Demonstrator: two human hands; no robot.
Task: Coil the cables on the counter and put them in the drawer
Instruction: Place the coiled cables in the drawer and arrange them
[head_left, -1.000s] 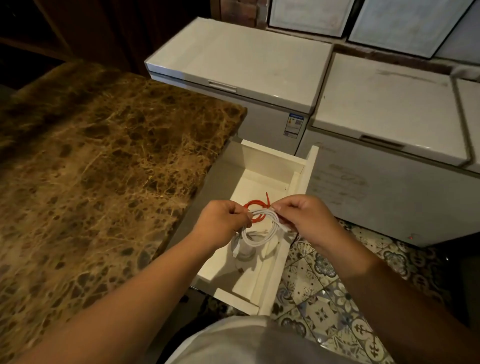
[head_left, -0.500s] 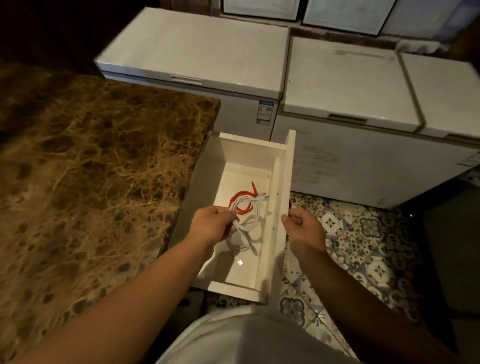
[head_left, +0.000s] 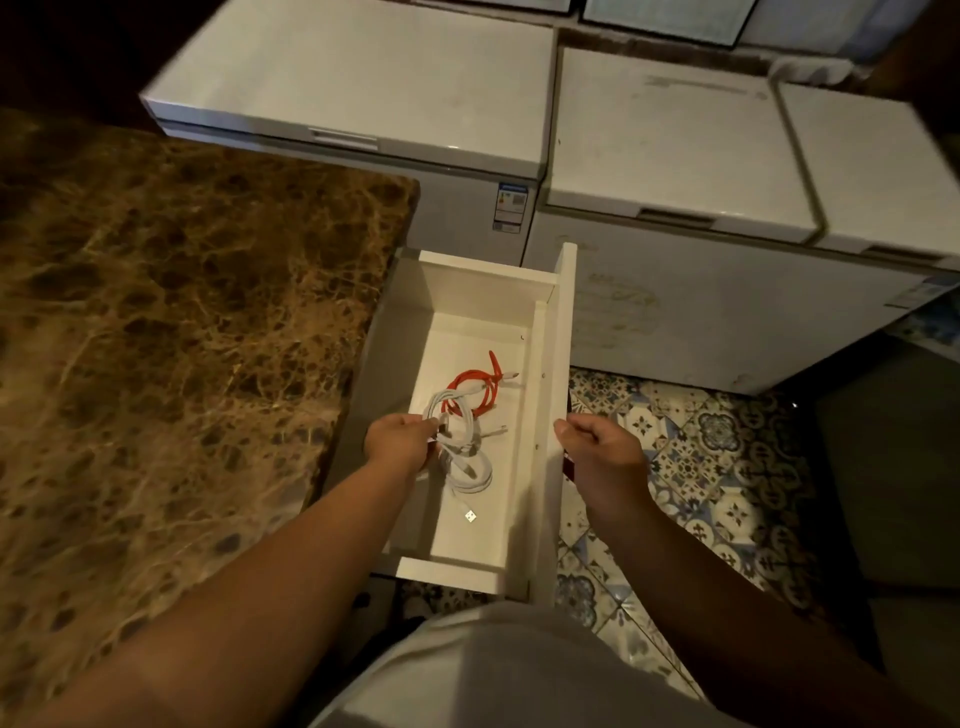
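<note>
A white drawer stands pulled out beside the brown marble counter. On its floor lies a coiled red cable, and nearer me a second white cable with its USB plug loose. My left hand reaches into the drawer and pinches a coiled white cable just above the drawer floor. My right hand is at the drawer's front panel, fingers curled over its top edge.
White chest freezers stand behind the drawer, with more of them to the right. Patterned floor tiles lie right of the drawer. My light shirt fills the bottom of the view.
My right hand let go of the white coil and moved right onto the drawer front. My left hand lowered the coil into the drawer.
</note>
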